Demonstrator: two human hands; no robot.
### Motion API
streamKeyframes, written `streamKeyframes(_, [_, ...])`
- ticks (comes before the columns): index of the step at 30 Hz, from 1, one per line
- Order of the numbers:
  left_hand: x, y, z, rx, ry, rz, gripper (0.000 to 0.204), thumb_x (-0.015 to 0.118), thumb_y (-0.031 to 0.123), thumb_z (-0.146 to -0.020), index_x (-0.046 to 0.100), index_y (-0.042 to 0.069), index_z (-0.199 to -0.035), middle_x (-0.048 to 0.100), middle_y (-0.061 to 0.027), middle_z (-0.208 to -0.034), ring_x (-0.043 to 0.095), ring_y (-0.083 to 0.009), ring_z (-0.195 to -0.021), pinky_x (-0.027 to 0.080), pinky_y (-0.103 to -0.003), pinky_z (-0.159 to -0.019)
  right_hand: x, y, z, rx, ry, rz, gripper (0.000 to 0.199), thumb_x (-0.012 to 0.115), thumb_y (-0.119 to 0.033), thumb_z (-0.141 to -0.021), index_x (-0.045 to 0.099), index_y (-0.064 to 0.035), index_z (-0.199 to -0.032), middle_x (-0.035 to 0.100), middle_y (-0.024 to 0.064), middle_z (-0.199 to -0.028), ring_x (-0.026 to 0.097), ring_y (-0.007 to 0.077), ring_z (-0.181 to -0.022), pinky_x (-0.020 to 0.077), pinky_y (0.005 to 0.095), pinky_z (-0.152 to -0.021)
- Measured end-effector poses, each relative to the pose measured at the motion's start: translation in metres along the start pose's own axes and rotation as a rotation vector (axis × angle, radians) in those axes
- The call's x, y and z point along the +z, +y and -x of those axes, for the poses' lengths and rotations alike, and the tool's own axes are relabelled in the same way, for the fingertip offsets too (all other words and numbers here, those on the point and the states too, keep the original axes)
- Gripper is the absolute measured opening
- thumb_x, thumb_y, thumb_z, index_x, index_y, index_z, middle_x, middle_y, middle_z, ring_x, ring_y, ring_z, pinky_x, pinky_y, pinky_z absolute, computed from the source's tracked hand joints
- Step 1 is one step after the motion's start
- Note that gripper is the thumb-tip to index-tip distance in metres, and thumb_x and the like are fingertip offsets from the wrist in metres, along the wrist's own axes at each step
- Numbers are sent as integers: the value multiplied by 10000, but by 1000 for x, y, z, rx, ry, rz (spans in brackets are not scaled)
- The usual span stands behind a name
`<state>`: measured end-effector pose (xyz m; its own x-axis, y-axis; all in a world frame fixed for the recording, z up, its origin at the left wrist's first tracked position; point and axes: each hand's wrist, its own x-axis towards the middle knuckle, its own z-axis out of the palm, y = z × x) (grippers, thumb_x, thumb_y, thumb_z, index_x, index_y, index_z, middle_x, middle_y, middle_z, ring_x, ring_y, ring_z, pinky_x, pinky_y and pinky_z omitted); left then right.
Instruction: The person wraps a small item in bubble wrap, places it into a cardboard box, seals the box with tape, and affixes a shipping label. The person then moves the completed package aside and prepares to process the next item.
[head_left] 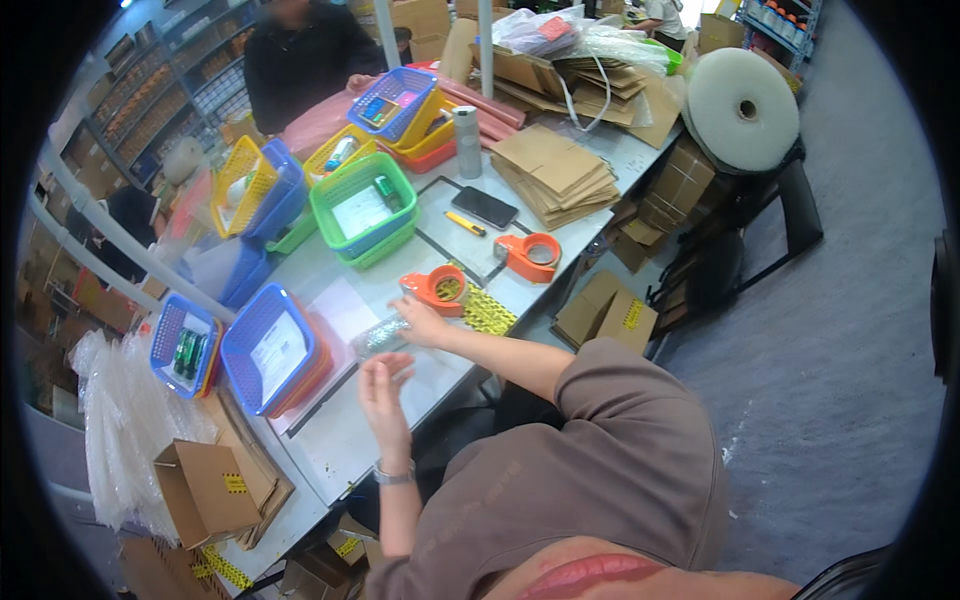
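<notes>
A short bundle in clear bubble wrap (378,338) lies on the white table (345,435) in front of me. My right hand (424,324) has its fingers curled over the bundle's right end. Just on the near side of it, my left hand (384,388) is raised with fingers apart and nothing in them; a watch circles that wrist. Beyond my right hand sits an orange tape dispenser (434,289), with yellow-and-black tape (488,314) beside it. A second orange dispenser (528,257) stands farther right.
Blue baskets (262,350) with papers stand left, green baskets (362,205) farther back. A phone (485,207), a yellow cutter (465,223) and flat cardboard (555,172) lie at the back right. An open carton (205,495) is at the near left. A person (305,65) stands across the table.
</notes>
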<state>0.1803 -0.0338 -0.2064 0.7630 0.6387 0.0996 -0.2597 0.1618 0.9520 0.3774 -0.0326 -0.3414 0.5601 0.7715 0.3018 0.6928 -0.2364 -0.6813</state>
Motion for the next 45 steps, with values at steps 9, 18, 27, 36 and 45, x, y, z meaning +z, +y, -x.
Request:
streamKeyframes(9, [49,99,-21,336,-376,205,345,554,351,-950,489,37,-1076,586,-107,-1006,593,-256,-977,468,-398,-871,-13,-14,-15,482,-25,-456,397,654,-373,-858,576,-35,-1052,635,178,-1012,652,273,-904,547,449,-703])
streamKeyframes(18, [131,216,19,412,-791,712,222,555,322,-927,467,123,-969,524,-37,-1004,462,-191,-1054,395,-417,-874,-44,-23,-8,66,-167,-712,585,642,-320,-917,414,-45,-1379,485,153,-1342,575,245,-1141,467,338,-954])
streamKeyframes(27, [145,236,16,342,-768,772,49,463,129,-950,466,123,-901,483,-3,-929,463,-130,-947,379,-382,-844,-170,84,26,378,312,-724,257,631,-245,-927,626,-69,-1114,629,0,-998,574,79,-922,463,231,-735])
streamKeyframes(36, [110,245,14,450,-667,637,149,439,30,-971,481,124,-865,493,27,-935,468,-78,-925,370,-389,-843,-236,188,27,423,769,-724,156,597,-155,-931,622,-61,-1052,665,19,-927,618,92,-798,474,223,-639])
streamKeyframes(45, [106,201,-19,474,-764,470,326,497,512,-944,488,187,-921,548,-1,-1057,472,-201,-1102,362,-434,-908,-258,213,25,465,977,-562,225,670,-162,-868,563,-49,-1031,636,33,-874,594,134,-751,479,267,-631])
